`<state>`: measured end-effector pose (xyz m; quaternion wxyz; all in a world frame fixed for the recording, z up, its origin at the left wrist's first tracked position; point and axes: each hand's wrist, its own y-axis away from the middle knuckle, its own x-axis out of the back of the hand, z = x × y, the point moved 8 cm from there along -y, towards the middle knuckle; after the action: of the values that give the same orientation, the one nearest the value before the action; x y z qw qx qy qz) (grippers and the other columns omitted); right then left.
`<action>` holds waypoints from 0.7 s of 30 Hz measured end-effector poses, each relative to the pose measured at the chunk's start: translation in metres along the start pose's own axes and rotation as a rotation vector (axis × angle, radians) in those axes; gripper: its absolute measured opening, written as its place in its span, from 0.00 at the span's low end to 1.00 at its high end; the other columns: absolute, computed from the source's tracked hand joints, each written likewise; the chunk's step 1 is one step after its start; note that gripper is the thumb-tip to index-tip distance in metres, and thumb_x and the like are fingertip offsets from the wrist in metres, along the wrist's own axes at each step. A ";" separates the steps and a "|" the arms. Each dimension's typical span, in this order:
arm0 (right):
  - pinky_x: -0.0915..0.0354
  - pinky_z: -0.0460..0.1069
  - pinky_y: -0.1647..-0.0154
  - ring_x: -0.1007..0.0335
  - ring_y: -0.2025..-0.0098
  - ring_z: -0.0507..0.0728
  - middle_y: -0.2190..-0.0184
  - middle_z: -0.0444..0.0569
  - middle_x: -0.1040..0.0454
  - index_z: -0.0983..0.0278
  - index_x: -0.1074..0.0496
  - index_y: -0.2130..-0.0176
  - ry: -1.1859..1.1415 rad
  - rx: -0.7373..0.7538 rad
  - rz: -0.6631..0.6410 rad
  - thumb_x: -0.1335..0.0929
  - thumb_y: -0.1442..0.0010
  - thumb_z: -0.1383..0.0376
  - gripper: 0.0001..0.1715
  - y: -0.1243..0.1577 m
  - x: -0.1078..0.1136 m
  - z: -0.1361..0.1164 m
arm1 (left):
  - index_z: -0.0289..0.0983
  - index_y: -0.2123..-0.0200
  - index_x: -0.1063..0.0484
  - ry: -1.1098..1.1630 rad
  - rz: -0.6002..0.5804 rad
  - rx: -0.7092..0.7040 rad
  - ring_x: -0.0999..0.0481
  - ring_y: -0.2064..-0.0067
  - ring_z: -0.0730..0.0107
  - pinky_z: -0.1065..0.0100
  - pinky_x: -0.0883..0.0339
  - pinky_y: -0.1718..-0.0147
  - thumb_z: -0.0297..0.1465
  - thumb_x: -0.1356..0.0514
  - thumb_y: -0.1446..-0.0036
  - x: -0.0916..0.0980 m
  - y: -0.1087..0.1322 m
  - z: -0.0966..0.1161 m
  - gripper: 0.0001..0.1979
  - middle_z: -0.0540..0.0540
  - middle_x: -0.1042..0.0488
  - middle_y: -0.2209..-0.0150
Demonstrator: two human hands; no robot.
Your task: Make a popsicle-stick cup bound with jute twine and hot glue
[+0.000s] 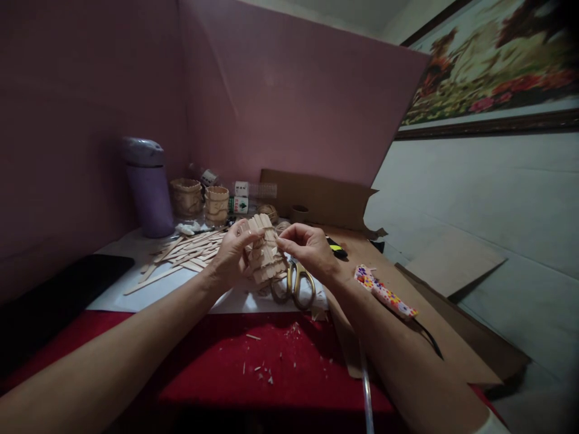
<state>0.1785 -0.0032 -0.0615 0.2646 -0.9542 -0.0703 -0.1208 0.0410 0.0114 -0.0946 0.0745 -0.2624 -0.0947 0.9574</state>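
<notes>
My left hand [231, 250] grips a small cup made of wooden craft sticks [262, 256], tilted, with cord-like bands and small pale bits on its side. At the cup's right edge, my right hand [312, 248] is closed in a pinch; what sits between the thumb and finger is too small to make out. Just below the cup lie scissors with gold handles [296, 289], their blades mostly hidden. To the left a loose pile of wooden craft sticks [194, 253] spreads over white paper [113, 295].
A purple tumbler [149, 199] stands at the back left, beside two finished-looking stick cups [217, 205]. A flower-patterned glue gun [384, 292] with a black cord lies on cardboard [434, 337] at right. A clear glue stick [366, 392] and wood scraps [270, 380] are in front.
</notes>
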 end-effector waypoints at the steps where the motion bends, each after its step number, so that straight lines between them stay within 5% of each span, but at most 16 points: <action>1: 0.37 0.47 0.70 0.36 0.74 0.49 0.77 0.41 0.29 0.63 0.29 0.74 -0.002 -0.004 0.000 0.29 0.50 0.60 0.09 0.000 0.000 0.000 | 0.33 0.53 0.32 0.011 -0.017 0.023 0.23 0.65 0.64 0.62 0.27 0.63 0.30 0.29 0.61 -0.002 0.001 -0.001 0.29 0.43 0.22 0.62; 7: 0.39 0.46 0.72 0.38 0.75 0.49 0.78 0.40 0.31 0.63 0.30 0.74 -0.033 -0.014 -0.016 0.28 0.50 0.59 0.11 0.002 -0.002 0.000 | 0.34 0.60 0.29 0.085 -0.043 0.074 0.23 0.69 0.68 0.67 0.27 0.68 0.27 0.32 0.58 -0.002 0.004 -0.001 0.19 0.47 0.23 0.67; 21: 0.40 0.46 0.75 0.39 0.77 0.49 0.79 0.40 0.32 0.62 0.31 0.74 -0.158 -0.081 0.015 0.27 0.51 0.56 0.14 0.008 -0.013 0.001 | 0.34 0.58 0.27 0.204 -0.029 0.234 0.20 0.69 0.60 0.58 0.22 0.67 0.28 0.34 0.55 -0.001 0.010 -0.008 0.18 0.43 0.21 0.67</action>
<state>0.1674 -0.0101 -0.0698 0.2202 -0.9712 -0.0791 -0.0459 0.0455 0.0030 -0.1029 0.1275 -0.3464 0.0217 0.9291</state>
